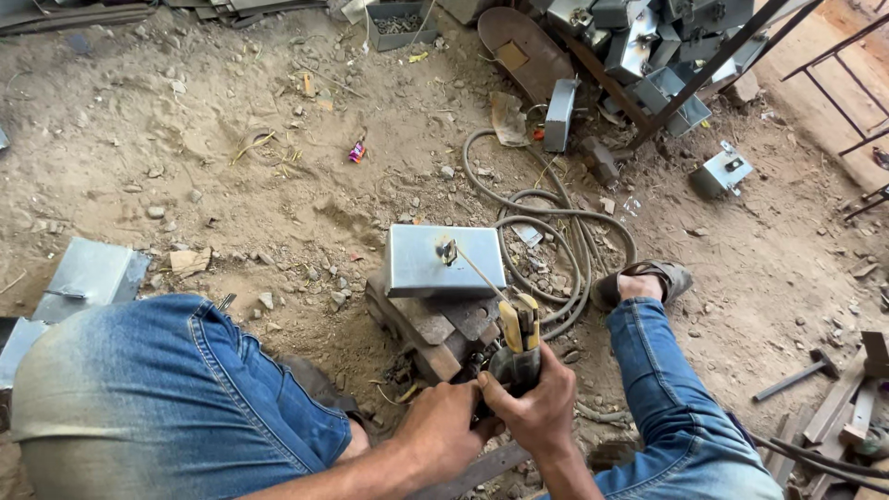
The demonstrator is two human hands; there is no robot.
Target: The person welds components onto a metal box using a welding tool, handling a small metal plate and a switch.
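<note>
Head view, left to right: a grey metal sheet [91, 273] lies in the dirt beside your left knee [167, 389], well apart from the work. Your left hand [444, 431] is closed around the base of the electrode holder [519, 347], and your right hand [535, 407] is wrapped tight on its grip just beside it — both fists full, nothing loose. From the holder the rod [477, 270] runs up and left to the metal box [444, 261], which sits flat on a rusty block [435, 329] between your legs. The rod tip touches a dark, scorched spot near the middle of the box's top face — so I'd judge one weld spot is begun; whether it is finished I cannot tell, and the rest of that face looks bare and clean. Right of the box the cable [556, 231] coils toward your sandalled foot [644, 282]. More boxes [648, 46] are heaped at the top right, and one lies apart [725, 171].
</note>
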